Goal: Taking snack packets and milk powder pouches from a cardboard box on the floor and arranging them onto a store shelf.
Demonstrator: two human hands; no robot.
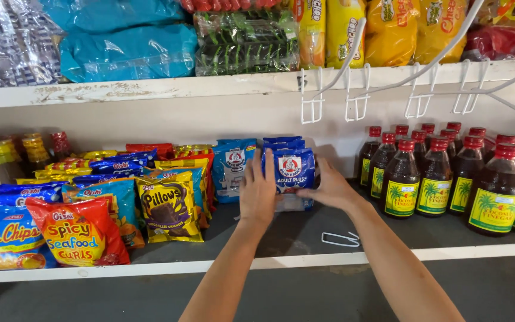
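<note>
Blue foil milk-powder pouch upright at mid shelf, front of a row of three or so, one more just left. Left hand flat, open against its left edge; right hand gripping right edge. About fifteen dark red-capped vinegar bottles right, one white wire hook near

You have one view only, from the head camera, facing a shop shelf almost level and tilted slightly down. It sits close, at arm's reach: your forearms enter from six o'clock. The upper shelf runs across twelve o'clock, bottles stand at three o'clock.
</note>
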